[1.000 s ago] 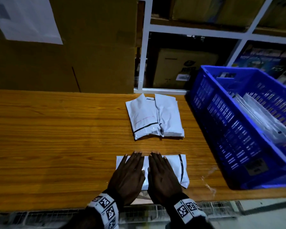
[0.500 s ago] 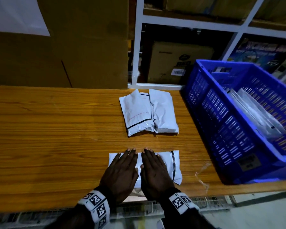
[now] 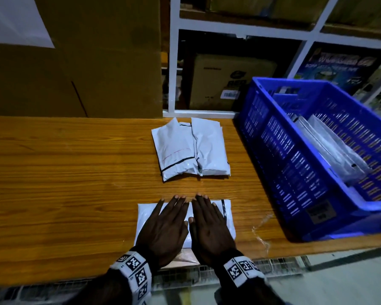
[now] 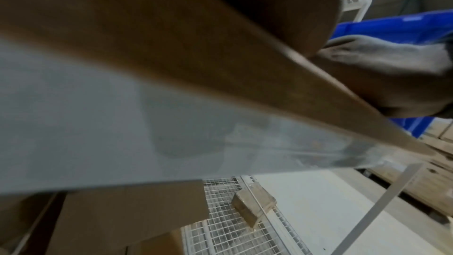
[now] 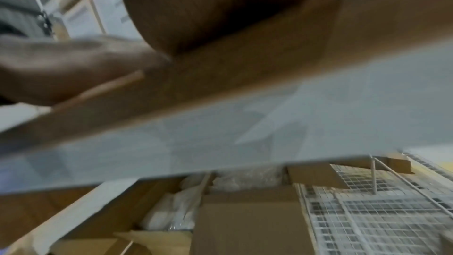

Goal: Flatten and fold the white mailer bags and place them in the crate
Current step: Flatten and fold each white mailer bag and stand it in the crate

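head view, hands: left hand (image 3: 163,227) and right hand (image 3: 210,227) lie side by side, palms down, fingers straight and spread flat on the near mailer bag (image 3: 227,219); nothing is gripped.
head view, purpose: judged as pressing air out and setting the crease before a lift.
head view, near mailer bag: folded, flat on the desk (image 3: 64,183), close to its front edge.
head view, waiting stack: more white bags (image 3: 190,148) lie further back, apart from the hands, probably kept within reach.
head view, crate (image 3: 295,172): blue, on the right end of the desk, some bags already inside.
left wrist view: blurred; desk edge close against the lens, fingers not visible.
right wrist view: blurred likewise; cartons (image 5: 245,220) show below the desk.
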